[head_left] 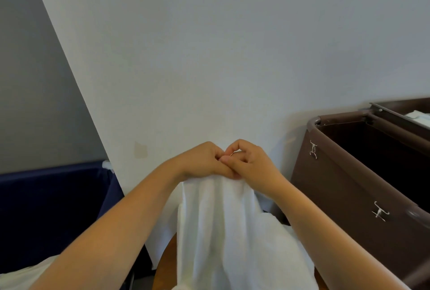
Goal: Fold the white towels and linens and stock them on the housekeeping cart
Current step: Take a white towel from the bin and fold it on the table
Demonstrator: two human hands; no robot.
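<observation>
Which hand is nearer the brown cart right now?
Right. The right hand pinches the top of the white towel, apart from the brown cart on its right; the left hand grips the towel just beyond, touching the right hand, farther from the cart.

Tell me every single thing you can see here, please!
towel: one, white, hanging in the middle from both hands
cart: one, dark brown, right side
hooks: two, silver, on the cart's side
linen: one piece, white, cart's top tray, far right
fabric panel: one, navy, low left
cloth: one, white, bottom left corner
wooden surface: one, brown, below the towel
wall: one, white, behind everything
left hand: one, grips the towel's top edge
right hand: one, pinches the same edge, touching the left hand
</observation>
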